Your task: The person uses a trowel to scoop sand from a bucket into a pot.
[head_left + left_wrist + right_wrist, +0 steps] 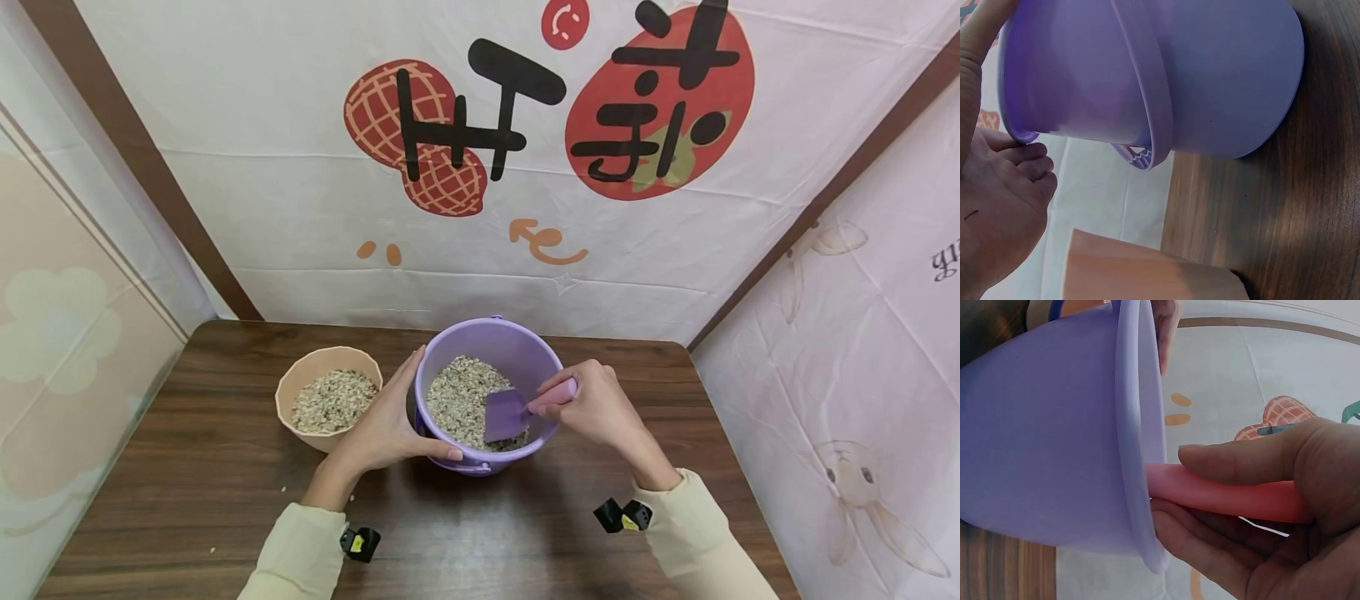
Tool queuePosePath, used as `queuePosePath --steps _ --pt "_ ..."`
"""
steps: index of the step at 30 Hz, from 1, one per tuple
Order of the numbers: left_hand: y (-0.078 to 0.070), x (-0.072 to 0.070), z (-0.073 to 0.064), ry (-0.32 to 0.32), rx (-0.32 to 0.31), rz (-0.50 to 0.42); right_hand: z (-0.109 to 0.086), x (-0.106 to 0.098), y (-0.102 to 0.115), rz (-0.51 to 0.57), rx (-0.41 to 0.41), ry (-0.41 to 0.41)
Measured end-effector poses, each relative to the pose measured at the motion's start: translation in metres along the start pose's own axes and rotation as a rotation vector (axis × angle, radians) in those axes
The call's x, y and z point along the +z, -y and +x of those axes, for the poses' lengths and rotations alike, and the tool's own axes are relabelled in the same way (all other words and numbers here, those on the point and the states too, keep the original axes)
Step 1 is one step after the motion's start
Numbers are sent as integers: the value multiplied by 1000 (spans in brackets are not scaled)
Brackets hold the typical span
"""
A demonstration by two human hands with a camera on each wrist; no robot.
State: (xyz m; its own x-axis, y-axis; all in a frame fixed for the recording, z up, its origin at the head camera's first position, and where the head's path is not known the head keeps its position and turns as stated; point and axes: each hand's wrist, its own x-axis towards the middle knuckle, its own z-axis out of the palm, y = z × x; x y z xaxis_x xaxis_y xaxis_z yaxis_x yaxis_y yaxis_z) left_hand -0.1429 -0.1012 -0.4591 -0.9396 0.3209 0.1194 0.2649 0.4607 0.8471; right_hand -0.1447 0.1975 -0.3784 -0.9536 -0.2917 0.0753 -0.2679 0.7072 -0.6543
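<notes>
A purple bucket (521,354) stands on the table with pale, speckled grain or flakes (461,392) in it. My left hand (382,429) grips its rim from the left, thumb along the front edge and fingers toward the back. In the left wrist view the fingertips bend at the rim, above the bucket's lowered handle (1154,87). My right hand (596,404) holds a small purple shovel (505,415) by its pink grip (1229,494), thumb on top and fingers below. The blade is inside the bucket, overlapping the grain near the right front wall.
Left of the bucket, close to my left hand, stands a peach faceted bowl (292,383) holding the same kind of grain. A few loose flakes lie on the dark wooden table (225,500). Printed white cloth (300,208) hangs behind the table and along both sides.
</notes>
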Motion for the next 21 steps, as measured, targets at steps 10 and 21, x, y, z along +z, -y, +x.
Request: queuePosePath --steps 10,21 --pt "-2 1 1 -5 -2 -3 14 9 -5 114 53 40" --pt "0 1 2 -4 6 -9 18 10 -8 185 87 68"
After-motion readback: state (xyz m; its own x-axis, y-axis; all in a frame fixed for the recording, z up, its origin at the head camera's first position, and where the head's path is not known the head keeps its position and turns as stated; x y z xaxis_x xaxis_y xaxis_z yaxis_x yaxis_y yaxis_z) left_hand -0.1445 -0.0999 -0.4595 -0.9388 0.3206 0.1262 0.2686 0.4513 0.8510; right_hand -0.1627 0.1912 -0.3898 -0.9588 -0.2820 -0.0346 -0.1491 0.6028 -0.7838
